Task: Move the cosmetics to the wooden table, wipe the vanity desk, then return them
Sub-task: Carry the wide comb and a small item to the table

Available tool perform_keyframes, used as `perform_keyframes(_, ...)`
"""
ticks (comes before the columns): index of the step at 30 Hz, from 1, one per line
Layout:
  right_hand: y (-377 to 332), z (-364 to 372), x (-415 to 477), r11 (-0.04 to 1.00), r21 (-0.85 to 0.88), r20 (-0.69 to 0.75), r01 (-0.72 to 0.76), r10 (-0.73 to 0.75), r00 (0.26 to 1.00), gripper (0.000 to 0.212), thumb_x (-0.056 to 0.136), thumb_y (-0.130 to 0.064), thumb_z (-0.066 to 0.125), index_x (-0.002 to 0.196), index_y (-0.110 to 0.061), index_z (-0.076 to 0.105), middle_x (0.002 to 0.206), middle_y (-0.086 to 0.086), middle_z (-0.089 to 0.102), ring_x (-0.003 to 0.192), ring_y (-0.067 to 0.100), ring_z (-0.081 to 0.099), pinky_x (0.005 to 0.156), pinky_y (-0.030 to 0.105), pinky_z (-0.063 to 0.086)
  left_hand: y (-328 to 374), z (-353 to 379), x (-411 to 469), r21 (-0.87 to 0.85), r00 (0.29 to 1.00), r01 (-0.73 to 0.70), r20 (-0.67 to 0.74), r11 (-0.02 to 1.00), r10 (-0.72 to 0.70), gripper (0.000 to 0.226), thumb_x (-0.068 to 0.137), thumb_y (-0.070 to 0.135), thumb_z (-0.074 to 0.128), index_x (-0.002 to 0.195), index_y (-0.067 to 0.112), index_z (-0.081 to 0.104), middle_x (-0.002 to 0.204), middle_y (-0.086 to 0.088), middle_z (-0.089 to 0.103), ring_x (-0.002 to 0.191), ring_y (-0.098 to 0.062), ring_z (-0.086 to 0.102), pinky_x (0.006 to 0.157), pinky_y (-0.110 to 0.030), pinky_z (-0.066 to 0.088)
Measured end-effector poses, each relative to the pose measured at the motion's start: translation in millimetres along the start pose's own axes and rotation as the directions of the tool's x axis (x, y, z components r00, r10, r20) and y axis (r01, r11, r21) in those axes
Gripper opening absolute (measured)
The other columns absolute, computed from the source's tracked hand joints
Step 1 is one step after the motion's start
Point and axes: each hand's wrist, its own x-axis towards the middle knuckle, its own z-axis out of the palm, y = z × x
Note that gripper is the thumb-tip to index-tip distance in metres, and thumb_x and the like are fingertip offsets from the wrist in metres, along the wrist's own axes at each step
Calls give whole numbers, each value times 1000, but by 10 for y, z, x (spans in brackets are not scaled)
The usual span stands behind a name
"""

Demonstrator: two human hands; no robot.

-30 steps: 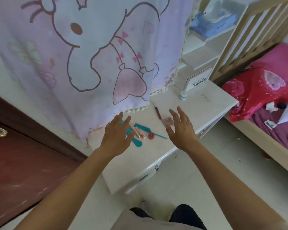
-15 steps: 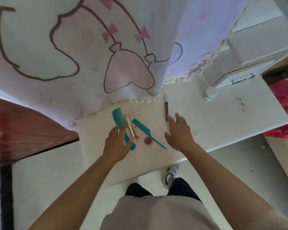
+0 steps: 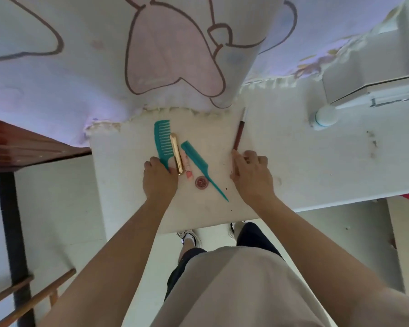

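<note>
On the desk (image 3: 316, 166) lie a wide comb (image 3: 162, 140), a gold tube (image 3: 176, 152), a tail comb (image 3: 194, 154), a round pot (image 3: 201, 182) and a pencil (image 3: 239, 133). The left hand (image 3: 159, 182) covers the wide comb's handle, and the right hand (image 3: 252, 175) touches the pencil's near end. Both hands have bent fingers, but I cannot tell if either one grips.

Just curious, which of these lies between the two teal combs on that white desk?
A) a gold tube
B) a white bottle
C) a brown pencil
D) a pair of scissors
A: the gold tube lies lengthwise between the wide-tooth comb and the tail comb.
</note>
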Motion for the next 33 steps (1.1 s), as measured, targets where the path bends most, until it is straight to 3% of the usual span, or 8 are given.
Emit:
perform_keyframes(4,-25,-3,-33,1000,0,-22,16,-16,1000,72,80,-21,66,148,-20,40,127,13,52,104,36,49,72,40,51,-39,-52,28,10,995,35,92,999,-36,33,86,25,62,104,3,44,102,-14,55,89,-33,58,67,-38,45)
perform_keyframes(8,-51,-144,-98,1000,26,32,-5,5,999,83,76,-27,65,151,-26,30,132,7,47,113,32,46,86,40,48,-146,-210,-25,59,990,42,135,997,-50,29,85,30,60,102,9,51,98,-9,59,86,-27,60,67,-35,50)
perform_keyframes(12,-207,-428,-201,997,74,-52,12,-8,999,80,76,-29,64,150,-26,33,138,6,46,121,31,43,93,42,48,-187,-509,-146,15,998,-38,56,999,37,23,95,25,51,108,8,60,101,-11,56,83,-25,56,66,-34,46)
perform_keyframes(16,-555,-846,-191,980,113,-217,165,-138,966,66,76,-29,68,139,-26,51,140,5,46,123,31,43,95,43,48,-166,-1022,-301,-75,986,-102,-141,992,91,24,98,27,48,108,9,62,92,-8,53,73,-21,50,63,-31,39)
perform_keyframes(19,-941,-1102,-119,933,106,-325,345,-295,898,52,72,-31,73,122,-25,64,136,5,51,119,32,46,91,41,49,-275,-1461,-479,-161,936,-174,-333,971,113,20,96,22,53,108,12,65,85,-7,56,71,-25,54,63,-34,44)
perform_keyframes(23,-1539,-1177,-131,808,110,-424,578,-488,763,52,66,-25,75,117,-24,68,127,5,56,113,32,49,86,37,47,-671,-1870,-911,-224,827,-200,-561,954,42,11,93,18,61,87,9,60,80,-5,55,70,-27,55,63,-39,48)
perform_keyframes(28,-2319,-941,-514,623,58,-410,780,-698,587,38,60,-21,76,98,-22,69,121,1,57,105,28,51,80,34,49,-1442,-2135,-1614,-373,712,-68,-667,925,-217,12,92,18,63,101,11,64,87,-1,59,69,-15,56,62,-28,45)
perform_keyframes(33,-3147,-553,-1195,437,90,-391,895,-811,435,48,58,-21,74,105,-30,69,119,-3,57,105,20,50,73,26,46,-2318,-2358,-2343,-459,615,11,-697,888,-368,21,92,19,64,111,11,66,90,-1,61,73,-16,56,63,-25,44)
